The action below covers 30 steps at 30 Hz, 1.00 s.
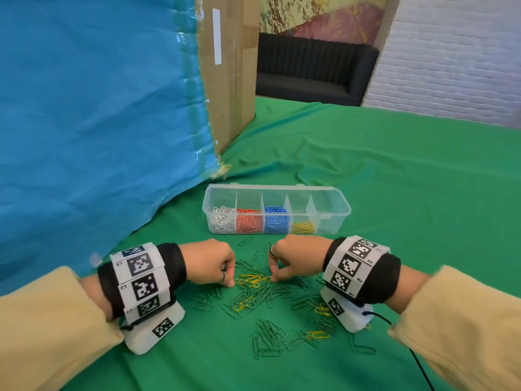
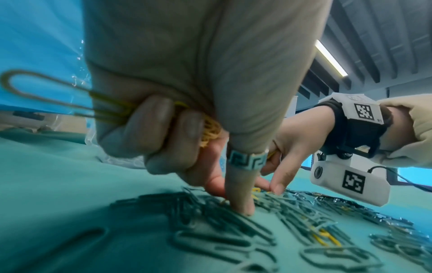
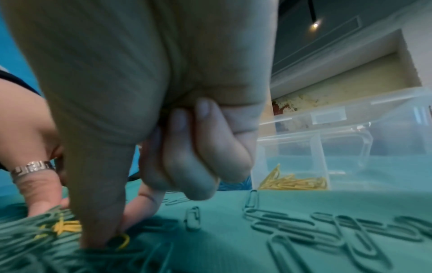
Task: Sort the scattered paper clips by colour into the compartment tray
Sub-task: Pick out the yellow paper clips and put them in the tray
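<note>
Nearest me, green paper clips [image 1: 267,338] lie scattered on the green cloth [image 1: 394,193], a few yellow ones among them. My left hand [image 1: 210,262] has its curled fingers clamped on a bunch of yellow clips [image 2: 210,129] — thumb and forefinger reach down into the pile. My right hand [image 1: 296,259] pinches a yellow clip [image 3: 122,240] at the cloth, its other fingers curled in. Beyond my knuckles sits the compartment tray [image 1: 335,198] — white, red, blue and yellow clips each in their own section, left to right. Behind it stand a blue sheet [image 1: 93,108] and a cardboard box [image 1: 231,66].
</note>
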Motion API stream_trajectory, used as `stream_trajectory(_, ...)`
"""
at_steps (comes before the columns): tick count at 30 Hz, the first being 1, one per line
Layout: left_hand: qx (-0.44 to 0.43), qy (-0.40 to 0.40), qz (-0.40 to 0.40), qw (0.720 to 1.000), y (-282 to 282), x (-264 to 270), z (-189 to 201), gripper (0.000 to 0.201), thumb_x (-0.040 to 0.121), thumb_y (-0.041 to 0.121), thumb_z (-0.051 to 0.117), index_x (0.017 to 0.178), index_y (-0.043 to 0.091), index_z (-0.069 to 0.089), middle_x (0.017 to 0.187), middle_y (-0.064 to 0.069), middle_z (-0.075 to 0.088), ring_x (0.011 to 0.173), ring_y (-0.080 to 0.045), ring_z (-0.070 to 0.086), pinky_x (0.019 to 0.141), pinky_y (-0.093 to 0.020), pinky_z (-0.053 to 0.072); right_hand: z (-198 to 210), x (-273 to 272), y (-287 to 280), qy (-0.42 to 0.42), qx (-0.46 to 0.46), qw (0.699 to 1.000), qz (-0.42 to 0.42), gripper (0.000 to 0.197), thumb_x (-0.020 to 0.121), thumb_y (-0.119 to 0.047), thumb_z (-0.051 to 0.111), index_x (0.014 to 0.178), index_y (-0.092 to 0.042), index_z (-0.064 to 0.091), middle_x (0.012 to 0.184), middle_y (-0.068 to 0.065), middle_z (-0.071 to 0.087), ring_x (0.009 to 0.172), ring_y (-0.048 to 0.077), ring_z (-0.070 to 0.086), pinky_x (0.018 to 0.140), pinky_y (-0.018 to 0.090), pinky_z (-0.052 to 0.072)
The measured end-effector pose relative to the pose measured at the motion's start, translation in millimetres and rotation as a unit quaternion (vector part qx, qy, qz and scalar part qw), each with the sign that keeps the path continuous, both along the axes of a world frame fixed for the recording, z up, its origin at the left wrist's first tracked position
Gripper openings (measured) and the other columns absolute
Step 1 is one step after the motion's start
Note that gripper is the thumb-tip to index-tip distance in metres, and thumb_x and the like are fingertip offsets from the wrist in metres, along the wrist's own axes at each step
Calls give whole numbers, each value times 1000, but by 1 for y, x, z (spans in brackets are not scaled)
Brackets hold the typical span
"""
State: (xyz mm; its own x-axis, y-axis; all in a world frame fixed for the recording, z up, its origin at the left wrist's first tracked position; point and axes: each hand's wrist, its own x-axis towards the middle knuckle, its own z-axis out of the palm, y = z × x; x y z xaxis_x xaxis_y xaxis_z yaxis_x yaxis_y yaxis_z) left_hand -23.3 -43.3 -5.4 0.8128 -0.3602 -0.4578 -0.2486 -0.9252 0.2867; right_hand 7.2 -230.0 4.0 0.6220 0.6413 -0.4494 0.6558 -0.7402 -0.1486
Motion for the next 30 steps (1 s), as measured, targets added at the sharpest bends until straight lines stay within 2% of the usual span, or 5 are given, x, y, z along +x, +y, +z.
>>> stream_trajectory(5, -223, 96, 134, 961, 9, 3, 11, 12, 93, 22, 55, 83, 16, 50, 67, 6, 47, 54, -5, 37, 50, -16, 32, 0, 0, -16, 175, 177, 957, -150, 27, 98, -21, 37, 71, -16, 40, 56, -6, 33, 45, 7, 29, 41, 15, 27)
stream_trajectory(9, -461, 227, 263, 817, 5, 7, 25, 13, 93, -1, 44, 89, 8, 52, 68, 0, 47, 46, -5, 28, 42, -15, 24, 2, 6, -41, 477, 419, 718, -285, 24, 86, -17, 31, 62, -21, 29, 54, -4, 13, 44, 8, 9, 38, 11, 12)
stream_trajectory(12, -556, 333, 302, 699, -7, 17, 32, 15, 85, 1, 39, 91, 6, 52, 64, 0, 40, 44, -7, 29, 35, -15, 23, 8, 9, -54, 527, 478, 631, -310, 24, 88, -21, 35, 64, -19, 39, 52, -6, 20, 45, 8, 9, 36, 11, 12)
stream_trajectory(21, -708, 363, 369, 481, -75, 76, 49, 22, 81, 10, 37, 59, 12, 37, 50, 1, 28, 32, -10, 28, 31, -16, 18, 44, 48, -59, 381, 588, 497, -511, 28, 100, -25, 35, 78, -9, 42, 60, 7, 47, 47, 14, 47, 36, 16, 37)
stream_trajectory(30, -718, 251, 465, 453, -114, 109, 40, 30, 91, 27, 38, 64, 15, 37, 62, 3, 24, 51, -11, 22, 50, -23, 19, 28, 73, -56, 370, 605, 477, -519, 54, 100, -38, 35, 130, 7, 33, 133, 26, 41, 116, 33, 45, 108, 43, 34)
